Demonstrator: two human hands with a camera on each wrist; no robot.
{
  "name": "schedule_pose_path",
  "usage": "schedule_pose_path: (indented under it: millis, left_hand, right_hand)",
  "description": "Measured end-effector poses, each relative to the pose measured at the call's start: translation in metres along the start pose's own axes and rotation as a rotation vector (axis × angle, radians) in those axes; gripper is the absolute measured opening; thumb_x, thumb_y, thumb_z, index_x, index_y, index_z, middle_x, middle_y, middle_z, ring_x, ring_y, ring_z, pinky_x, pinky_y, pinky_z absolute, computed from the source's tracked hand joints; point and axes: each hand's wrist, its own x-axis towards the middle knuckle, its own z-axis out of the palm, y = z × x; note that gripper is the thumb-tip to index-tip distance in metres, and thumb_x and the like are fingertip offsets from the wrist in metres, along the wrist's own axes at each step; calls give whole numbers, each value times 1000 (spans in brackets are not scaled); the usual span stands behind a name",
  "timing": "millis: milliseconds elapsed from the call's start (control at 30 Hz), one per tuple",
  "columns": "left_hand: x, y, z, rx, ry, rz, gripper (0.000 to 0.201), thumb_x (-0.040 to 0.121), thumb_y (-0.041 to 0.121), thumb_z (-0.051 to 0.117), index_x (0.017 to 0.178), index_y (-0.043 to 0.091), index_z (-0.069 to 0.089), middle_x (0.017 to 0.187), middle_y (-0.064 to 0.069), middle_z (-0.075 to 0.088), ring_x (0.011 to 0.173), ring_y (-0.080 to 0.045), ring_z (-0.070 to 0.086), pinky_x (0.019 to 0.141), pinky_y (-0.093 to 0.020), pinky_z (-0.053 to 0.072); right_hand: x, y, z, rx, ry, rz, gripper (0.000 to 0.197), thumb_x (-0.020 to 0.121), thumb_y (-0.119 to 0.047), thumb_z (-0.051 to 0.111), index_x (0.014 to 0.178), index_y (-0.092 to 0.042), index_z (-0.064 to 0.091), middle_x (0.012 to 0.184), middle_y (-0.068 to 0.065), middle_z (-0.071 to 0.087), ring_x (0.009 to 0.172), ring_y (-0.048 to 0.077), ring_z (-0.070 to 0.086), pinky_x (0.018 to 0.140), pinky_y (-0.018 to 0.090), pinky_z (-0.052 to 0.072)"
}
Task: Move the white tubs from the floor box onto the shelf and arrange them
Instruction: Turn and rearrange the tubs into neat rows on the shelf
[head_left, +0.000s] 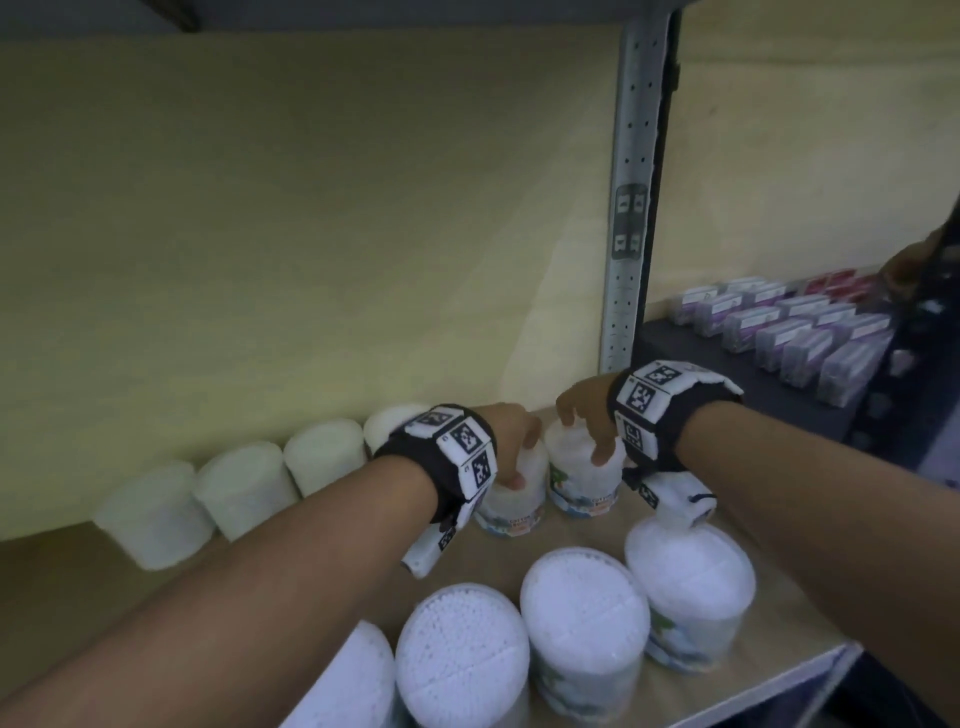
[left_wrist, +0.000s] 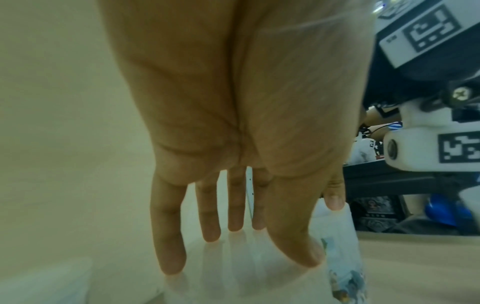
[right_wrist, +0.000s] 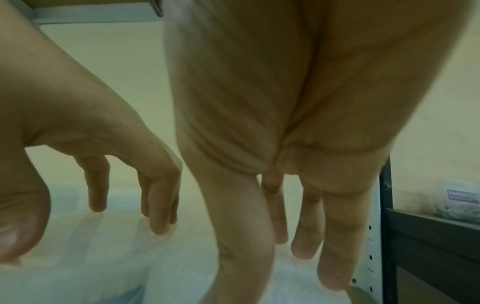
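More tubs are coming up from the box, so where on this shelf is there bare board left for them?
Bare shelf board lies at the front left, in front of the back row of tubs. A smaller patch sits between the two held tubs and the front row. The right end by the post is crowded.

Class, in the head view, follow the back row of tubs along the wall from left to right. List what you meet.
Three free white tubs → →, left hand on its tub, right hand on its tub, shelf post.
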Motion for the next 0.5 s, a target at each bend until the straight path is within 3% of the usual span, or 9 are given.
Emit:
schedule_pose_path:
  millis: [133, 267, 500]
  left_hand:
    - [-12, 15, 5, -11, 2, 19, 57, 86, 22, 69, 133, 2, 43, 140, -14, 44, 124, -29, 47, 96, -32, 39]
    - [-23, 26, 9, -37, 0, 29, 56, 85, 21, 70, 132, 2, 45, 138, -14, 47, 121, -29, 50, 79, -24, 34]
    - [-39, 42, 12, -36, 4, 24, 55, 86, 22, 69, 132, 4, 46, 135, -13, 49, 108, -25, 52, 76, -24, 33]
  right_hand:
    - [-22, 0, 8, 30, -23, -19, 63, 73, -26, 80, 130, -20, 56, 128, 5, 60, 118, 22, 59, 98, 33, 50]
    - [-40, 1, 11, 51, -13, -38, 65, 67, -30, 83, 126, -24, 57, 126, 2, 61, 116, 19, 60, 97, 32, 51]
    - [-63, 3, 15, 77, -23, -27, 70, 66, -29, 84, 130, -23, 54, 130, 3, 57, 119, 20, 57, 100, 32, 49]
